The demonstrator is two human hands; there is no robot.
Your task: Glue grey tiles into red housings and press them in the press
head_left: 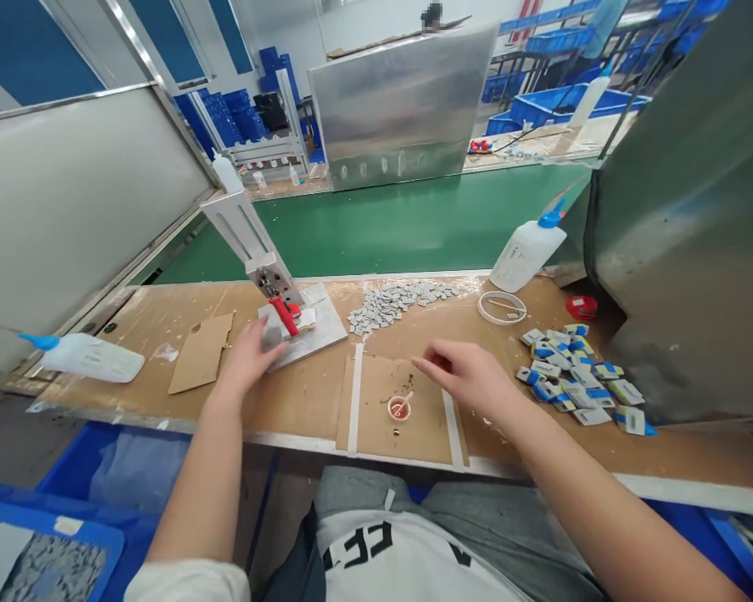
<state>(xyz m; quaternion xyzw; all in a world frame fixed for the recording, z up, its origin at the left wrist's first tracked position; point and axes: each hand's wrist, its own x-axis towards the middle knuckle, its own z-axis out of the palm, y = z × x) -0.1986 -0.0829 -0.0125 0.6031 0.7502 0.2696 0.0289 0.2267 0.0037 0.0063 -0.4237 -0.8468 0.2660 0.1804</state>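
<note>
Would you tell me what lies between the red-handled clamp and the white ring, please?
A pile of small grey pieces, as the head view shows.

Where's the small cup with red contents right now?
Head view, below centre: the cup sits on the cardboard between two white tape strips, nearer the bench's front edge than the pile of grey pieces is.

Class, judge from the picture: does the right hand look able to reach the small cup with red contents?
Probably yes: the right hand is close to the cup, with nothing visible standing between them.
</note>
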